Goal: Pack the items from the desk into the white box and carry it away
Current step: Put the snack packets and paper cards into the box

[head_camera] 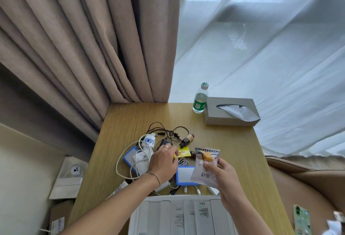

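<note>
White box sits open at six o'clock on the wooden desk, with tangled cables, a water bottle and a tissue box toward twelve and one o'clock before the curtains. Left hand, palm down, pinches a yellow packet at centre; right hand grips a snack pouch, raised above the desk.

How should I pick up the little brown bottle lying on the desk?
Pinch the little brown bottle across its round middle, coming straight down from above. It lies tipped on its side among the black cables, so its ends point sideways and the fingers fit best across the body, lifting up clear of the wires.
</note>
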Tool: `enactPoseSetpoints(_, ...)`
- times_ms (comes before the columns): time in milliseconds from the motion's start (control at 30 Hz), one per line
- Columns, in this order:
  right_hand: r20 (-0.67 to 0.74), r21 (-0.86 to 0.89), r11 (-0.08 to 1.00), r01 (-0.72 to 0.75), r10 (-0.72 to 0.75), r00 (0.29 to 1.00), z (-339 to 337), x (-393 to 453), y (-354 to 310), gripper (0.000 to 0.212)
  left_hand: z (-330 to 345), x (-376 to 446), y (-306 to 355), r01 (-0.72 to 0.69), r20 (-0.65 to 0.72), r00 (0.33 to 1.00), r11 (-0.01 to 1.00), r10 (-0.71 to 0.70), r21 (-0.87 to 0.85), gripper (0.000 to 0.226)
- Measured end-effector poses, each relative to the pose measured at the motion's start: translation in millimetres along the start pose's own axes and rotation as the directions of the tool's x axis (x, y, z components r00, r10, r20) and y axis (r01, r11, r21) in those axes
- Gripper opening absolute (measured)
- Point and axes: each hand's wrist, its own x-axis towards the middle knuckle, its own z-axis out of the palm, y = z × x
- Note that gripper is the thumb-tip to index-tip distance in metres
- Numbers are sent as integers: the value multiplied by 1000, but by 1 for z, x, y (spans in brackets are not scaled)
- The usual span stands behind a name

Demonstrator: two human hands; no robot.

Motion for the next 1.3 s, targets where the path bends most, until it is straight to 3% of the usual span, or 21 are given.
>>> enactPoseSetpoints(133, -2, -7, 1000, -1, 1, 1000, -4, -7, 3, 19, 16, 21, 18, -94, 99, 992, 990, 83, 104, 26)
enactPoseSetpoints(267, 3, 0, 1000, 7, -7, 1000, -8, -16, 4, 21, 26, 36, 26, -88, 207, 978, 953, 27, 290, 35)
enactPoseSetpoints(467, 29, 39, 999, 0, -1, 1000, -17, -28, 6, 24, 26, 50, 27, 19, 135, 989, 943, -67, 334, 19)
enactPoseSetpoints(733, 85, 44, 999, 0, -4, 996, -32, -44, 7, 24, -8, 41, 30, 183, -42, 981, 980, -187, -83, 13)
enactPoseSetpoints(933, 155, -59, 998, 5, 4, 988, -30, -56, 21, 21, -40, -2, 30, 217, -83, 957, 875, -278, -432, 12)
enactPoseSetpoints(1033, 196, -117, 993, -27, 50, 979, -22, -63, 33, 24, -51, -32, 28, 262, -88, 934, 830, -347, -492, 23)
enactPoseSetpoints(1167, 251, -199, 978, -63, 113, 961, -11, -73, 51, 51, -61, -67, 23, 306, -94, 905, 787, -415, -536, 44)
enactPoseSetpoints(1300, 221, -238, 969, -69, 123, 967, -3, -74, 60, 39, -63, -96, 20, 355, -54, 858, 665, -511, -657, 32)
